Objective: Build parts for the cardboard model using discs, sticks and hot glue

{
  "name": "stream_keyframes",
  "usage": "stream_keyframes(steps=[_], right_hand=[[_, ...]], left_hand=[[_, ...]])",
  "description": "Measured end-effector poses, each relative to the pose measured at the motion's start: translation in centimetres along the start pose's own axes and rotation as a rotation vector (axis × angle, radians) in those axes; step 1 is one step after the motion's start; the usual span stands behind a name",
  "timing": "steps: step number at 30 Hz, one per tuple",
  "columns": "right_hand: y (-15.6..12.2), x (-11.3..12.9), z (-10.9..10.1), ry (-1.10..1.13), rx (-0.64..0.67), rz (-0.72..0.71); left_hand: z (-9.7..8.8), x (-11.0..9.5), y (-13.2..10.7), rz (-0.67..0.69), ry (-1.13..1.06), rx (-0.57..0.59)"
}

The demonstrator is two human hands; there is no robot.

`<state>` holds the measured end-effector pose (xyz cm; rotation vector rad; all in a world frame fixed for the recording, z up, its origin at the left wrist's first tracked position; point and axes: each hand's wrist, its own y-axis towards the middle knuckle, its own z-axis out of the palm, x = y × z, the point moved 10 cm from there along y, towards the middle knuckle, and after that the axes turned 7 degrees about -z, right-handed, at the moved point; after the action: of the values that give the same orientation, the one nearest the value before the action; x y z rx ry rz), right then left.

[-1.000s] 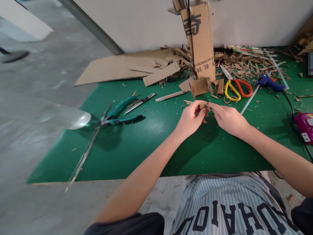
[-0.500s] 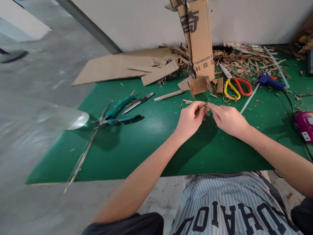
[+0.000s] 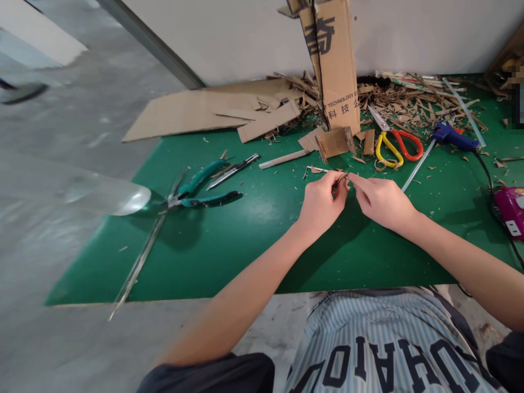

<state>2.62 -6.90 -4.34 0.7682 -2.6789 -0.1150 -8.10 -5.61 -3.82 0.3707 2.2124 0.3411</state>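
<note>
My left hand [image 3: 324,201] is closed in a pinch on a small brown cardboard piece [image 3: 342,177], mostly hidden by the fingers. Beside it, the fingertips of my right hand [image 3: 382,199] are pressed together at the same piece's right end. Both hands are just above the green table [image 3: 254,240]. Behind them on the table lie a small folded cardboard piece [image 3: 333,144] and a narrow light strip [image 3: 282,159]. Scissors [image 3: 391,144] with one yellow and one red handle rest beyond my right hand.
A tall printed cardboard piece [image 3: 339,71] stands at the back among cardboard scraps [image 3: 421,103]. To the right are a blue glue gun [image 3: 454,136] and a purple power strip [image 3: 510,210]. Left lie green-handled pliers [image 3: 204,183], a utility knife [image 3: 233,170], thin rods [image 3: 141,256] and a flat cardboard sheet [image 3: 176,114].
My left hand's fingers have shifted slightly around the small cardboard piece. My right hand has stayed nearly in place, and the things on the table have not moved.
</note>
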Motion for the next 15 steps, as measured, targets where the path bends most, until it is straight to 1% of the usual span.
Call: stream_keyframes(steps=[5,7,9,11,13,15], right_hand=[[-0.3,-0.6,-0.4,0.219,-0.149,0.012],[-0.3,-1.0,-0.4,0.340,-0.196,0.045],[-0.3,-1.6,-0.3,0.494,-0.225,0.108],[-0.2,-2.4,0.4,0.707,-0.210,0.215],[-0.4,-3.1,2.0,0.973,-0.124,0.375],[-0.9,-3.3,3.6,1.199,-0.022,0.523]], left_hand=[[0.1,-0.6,-0.3,0.043,0.101,-0.014],[0.2,-0.6,-0.3,0.047,0.128,-0.018],[0.3,-0.5,-0.4,0.046,0.151,-0.017],[0.5,-0.5,-0.5,0.058,0.177,-0.010],[0.8,-0.6,-0.6,0.081,0.212,-0.002],[1.0,-0.8,-0.8,0.100,0.252,0.003]])
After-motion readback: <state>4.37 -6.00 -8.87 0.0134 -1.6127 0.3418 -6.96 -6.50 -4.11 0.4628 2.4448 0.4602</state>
